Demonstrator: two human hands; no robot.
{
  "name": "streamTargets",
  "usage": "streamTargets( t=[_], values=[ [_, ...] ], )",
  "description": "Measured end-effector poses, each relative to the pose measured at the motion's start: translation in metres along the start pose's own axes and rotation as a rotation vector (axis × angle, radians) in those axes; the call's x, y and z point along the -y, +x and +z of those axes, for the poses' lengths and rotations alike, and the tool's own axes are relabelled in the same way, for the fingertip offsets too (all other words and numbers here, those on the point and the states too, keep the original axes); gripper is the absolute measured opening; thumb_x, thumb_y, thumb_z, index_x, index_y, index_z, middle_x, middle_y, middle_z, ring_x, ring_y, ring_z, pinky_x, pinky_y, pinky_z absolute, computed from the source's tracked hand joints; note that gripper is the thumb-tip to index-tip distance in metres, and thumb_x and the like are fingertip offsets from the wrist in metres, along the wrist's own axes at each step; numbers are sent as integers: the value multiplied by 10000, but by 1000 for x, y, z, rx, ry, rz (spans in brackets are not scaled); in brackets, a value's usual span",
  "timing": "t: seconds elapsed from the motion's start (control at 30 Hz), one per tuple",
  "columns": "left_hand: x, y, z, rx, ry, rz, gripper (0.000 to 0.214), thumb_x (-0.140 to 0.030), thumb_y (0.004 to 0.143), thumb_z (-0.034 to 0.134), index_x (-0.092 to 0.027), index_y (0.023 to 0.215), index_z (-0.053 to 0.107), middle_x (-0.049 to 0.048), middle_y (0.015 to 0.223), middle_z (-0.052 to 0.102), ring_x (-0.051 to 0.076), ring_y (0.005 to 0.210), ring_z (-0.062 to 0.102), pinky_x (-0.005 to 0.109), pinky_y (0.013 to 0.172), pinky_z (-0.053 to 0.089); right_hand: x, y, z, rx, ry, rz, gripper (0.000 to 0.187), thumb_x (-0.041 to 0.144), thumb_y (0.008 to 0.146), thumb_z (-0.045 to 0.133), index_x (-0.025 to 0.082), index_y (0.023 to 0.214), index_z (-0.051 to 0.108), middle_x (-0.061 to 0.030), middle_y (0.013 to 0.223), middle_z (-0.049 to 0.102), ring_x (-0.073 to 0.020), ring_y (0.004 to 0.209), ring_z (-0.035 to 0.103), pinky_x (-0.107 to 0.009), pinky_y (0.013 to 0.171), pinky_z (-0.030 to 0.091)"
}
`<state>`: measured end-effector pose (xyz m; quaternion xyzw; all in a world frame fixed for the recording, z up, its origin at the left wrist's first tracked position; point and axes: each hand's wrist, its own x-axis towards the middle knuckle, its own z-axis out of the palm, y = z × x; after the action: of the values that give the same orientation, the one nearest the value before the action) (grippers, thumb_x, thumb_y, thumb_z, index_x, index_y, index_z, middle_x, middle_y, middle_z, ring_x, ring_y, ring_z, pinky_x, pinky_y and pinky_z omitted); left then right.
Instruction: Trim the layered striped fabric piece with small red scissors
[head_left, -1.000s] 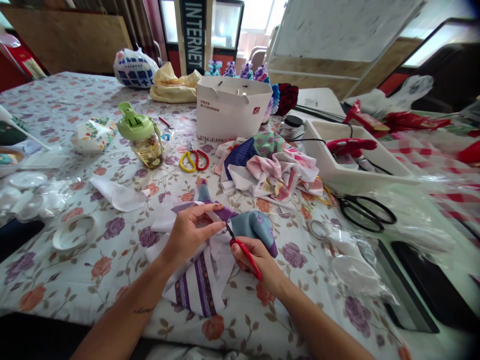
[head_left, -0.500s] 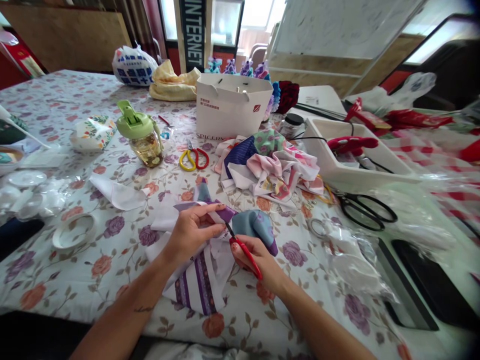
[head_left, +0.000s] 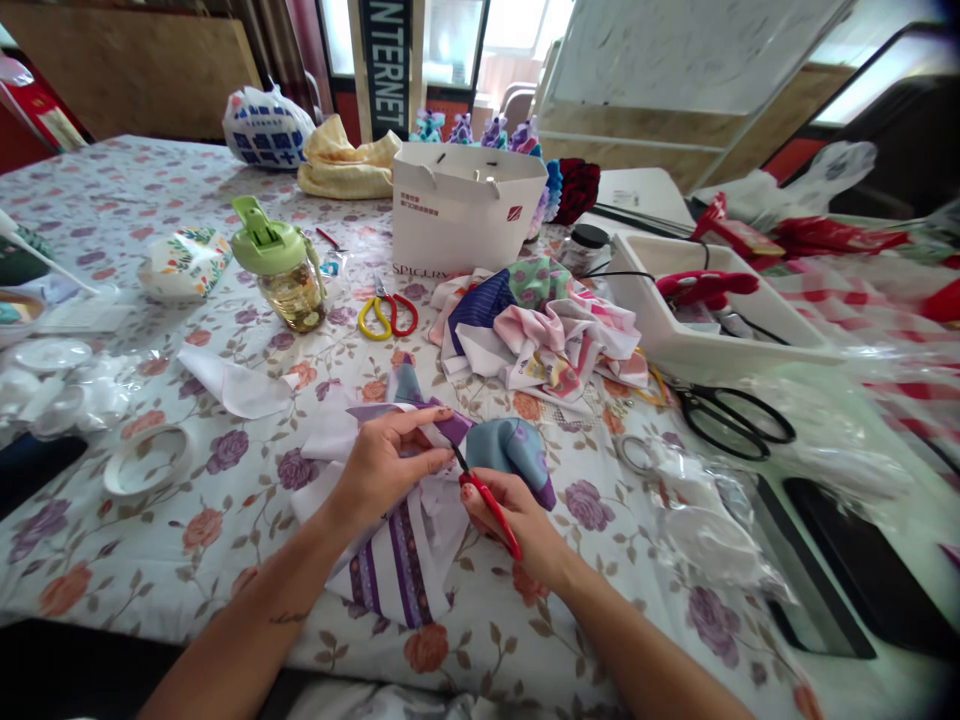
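My left hand (head_left: 390,450) pinches a piece of purple, white and blue fabric (head_left: 504,447) between thumb and fingers. In my right hand (head_left: 517,520) is a pair of small red-handled scissors (head_left: 496,515), their dark tip at the fabric beside my left fingertips. Whether the blades are apart I cannot tell. Blue and purple folds spread to the right of the tip. Below my hands, a purple-and-white striped cloth (head_left: 397,565) lies on the flowered tablecloth (head_left: 202,525).
Beyond my hands are a crumpled fabric pile (head_left: 540,330), yellow-and-red-handled scissors (head_left: 386,312), a green-lidded bottle (head_left: 281,265) and a white paper bag (head_left: 465,215). On the right are black-handled scissors (head_left: 739,420), a white bin (head_left: 652,320) and a dark phone-like slab (head_left: 862,570). A tape roll (head_left: 148,462) lies left.
Both hands stay almost in place at the fabric. The red handle in my right hand has shifted very slightly; the camera view has moved a little.
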<state>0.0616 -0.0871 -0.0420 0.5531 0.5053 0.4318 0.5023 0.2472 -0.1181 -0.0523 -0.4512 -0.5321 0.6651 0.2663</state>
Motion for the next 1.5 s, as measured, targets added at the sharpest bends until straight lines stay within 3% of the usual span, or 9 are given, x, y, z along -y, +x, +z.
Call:
streamTargets(
  t=[1.5],
  values=[
    [-1, -1, 1, -13, -26, -11, 467, -255, 674, 818, -163, 1126, 746, 11, 735, 638, 136, 654, 594, 250, 642, 511, 0, -2, 3, -68, -49, 14, 530, 644, 819, 597, 216, 628, 351, 86, 536, 262, -86, 493, 193, -250, 444, 149]
  ],
)
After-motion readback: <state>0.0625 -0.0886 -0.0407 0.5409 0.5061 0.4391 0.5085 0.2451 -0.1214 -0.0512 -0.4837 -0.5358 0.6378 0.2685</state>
